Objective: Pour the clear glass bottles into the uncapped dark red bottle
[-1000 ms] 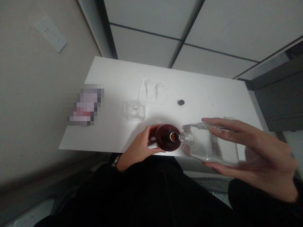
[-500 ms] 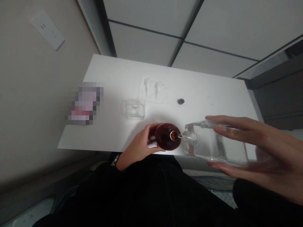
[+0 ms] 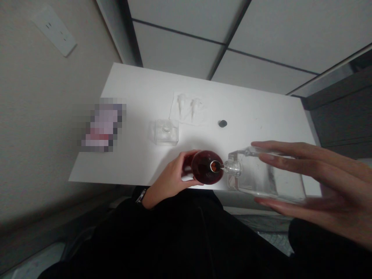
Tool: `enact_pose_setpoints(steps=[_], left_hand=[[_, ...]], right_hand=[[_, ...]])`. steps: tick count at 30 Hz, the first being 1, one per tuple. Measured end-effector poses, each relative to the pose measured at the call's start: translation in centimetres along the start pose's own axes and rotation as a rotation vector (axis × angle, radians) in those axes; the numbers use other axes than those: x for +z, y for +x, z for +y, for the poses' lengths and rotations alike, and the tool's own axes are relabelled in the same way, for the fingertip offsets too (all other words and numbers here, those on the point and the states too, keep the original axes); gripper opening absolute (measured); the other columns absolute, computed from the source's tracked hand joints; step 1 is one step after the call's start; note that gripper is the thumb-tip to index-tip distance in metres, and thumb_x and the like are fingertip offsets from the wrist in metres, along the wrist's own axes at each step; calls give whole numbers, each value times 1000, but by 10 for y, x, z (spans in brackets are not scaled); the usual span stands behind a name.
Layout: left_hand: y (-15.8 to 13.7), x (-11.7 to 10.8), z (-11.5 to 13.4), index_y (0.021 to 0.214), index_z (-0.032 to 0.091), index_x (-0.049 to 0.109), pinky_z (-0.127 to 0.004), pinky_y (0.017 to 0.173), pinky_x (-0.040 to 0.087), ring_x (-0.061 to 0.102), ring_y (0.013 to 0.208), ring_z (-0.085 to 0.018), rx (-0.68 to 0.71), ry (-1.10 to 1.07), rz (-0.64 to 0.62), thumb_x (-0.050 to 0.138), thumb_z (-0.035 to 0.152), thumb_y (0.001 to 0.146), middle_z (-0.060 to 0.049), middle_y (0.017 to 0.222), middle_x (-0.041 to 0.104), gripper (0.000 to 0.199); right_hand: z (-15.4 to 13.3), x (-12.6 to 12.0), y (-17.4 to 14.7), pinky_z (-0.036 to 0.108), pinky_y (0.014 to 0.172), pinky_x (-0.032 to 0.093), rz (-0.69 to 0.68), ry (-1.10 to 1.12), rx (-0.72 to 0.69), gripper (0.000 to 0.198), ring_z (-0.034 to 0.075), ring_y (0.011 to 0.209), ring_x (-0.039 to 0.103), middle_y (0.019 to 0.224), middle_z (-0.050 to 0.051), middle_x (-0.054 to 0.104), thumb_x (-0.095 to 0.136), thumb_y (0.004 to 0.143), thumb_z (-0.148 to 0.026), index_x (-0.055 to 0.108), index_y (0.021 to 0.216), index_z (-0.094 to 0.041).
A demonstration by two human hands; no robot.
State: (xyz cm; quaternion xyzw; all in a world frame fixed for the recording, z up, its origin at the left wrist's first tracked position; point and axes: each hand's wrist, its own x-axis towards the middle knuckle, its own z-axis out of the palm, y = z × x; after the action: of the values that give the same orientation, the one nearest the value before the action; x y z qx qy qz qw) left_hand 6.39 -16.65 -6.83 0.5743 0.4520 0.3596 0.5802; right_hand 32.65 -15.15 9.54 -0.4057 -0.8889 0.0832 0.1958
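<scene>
Clear jar (image 3: 166, 133) sits left on the table (image 3: 130, 162), two white nozzles (image 3: 186, 106) just beyond it. Left hand's (image 3: 170, 174) wrapped around the upright red bottle (image 3: 202, 176), mouth open and a thin stream going in, so I'd call the pour partway. Dark cap (image 3: 223, 123) lies farther back, and the right hand (image 3: 328, 182) grips the tipped clear bottle (image 3: 255, 174), can't tell how much is left.

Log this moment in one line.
Left hand: grips dark red bottle | Right hand: holds tilted clear bottle | Liquid: thin stream at red bottle's mouth | Table: clear square container, two white pieces, dark cap
</scene>
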Motion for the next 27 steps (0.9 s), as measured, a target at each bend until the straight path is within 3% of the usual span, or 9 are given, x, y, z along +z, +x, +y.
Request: enact_pose_setpoints(steps=[5, 11, 15, 19, 27], left_hand=[[0, 0, 0, 143, 28, 54, -47, 104, 64, 73, 122, -29, -5, -2, -1, 93, 29, 78, -10, 141, 69, 75], [0, 0, 0, 143, 27, 54, -49, 106, 63, 73, 123, -29, -10, -5, -6, 93, 31, 78, -11, 143, 68, 75], [0, -1, 1, 143, 26, 53, -50, 106, 63, 73, 123, -30, -12, -20, -16, 92, 32, 79, -12, 143, 68, 75], [0, -1, 3, 143, 27, 54, -50, 106, 63, 72, 124, -30, -17, -12, -13, 92, 31, 79, -11, 144, 68, 75], [0, -1, 0, 143, 27, 53, -50, 107, 63, 72, 126, -30, 4, -22, -25, 92, 30, 79, -11, 144, 68, 75]], right_hand=[[2, 4, -1, 45, 83, 72, 24, 5, 1, 35, 30, 106, 79, 134, 3, 75, 62, 101, -48, 67, 135, -40], [-3, 3, 3, 46, 83, 72, 45, 62, 4, 39, 29, 101, 79, 130, 7, 78, 76, 94, -43, 70, 130, -31], [0, -1, 5, 45, 85, 72, -16, 52, -20, 40, 29, 104, 79, 134, 5, 76, 71, 97, -50, 69, 132, -31], [2, -4, 8, 40, 85, 72, -46, 21, -53, 41, 28, 104, 80, 134, 6, 76, 76, 94, -44, 70, 131, -28], [0, -3, 11, 44, 86, 73, -70, 6, -27, 45, 31, 107, 80, 136, 3, 75, 75, 93, -54, 69, 133, -34]])
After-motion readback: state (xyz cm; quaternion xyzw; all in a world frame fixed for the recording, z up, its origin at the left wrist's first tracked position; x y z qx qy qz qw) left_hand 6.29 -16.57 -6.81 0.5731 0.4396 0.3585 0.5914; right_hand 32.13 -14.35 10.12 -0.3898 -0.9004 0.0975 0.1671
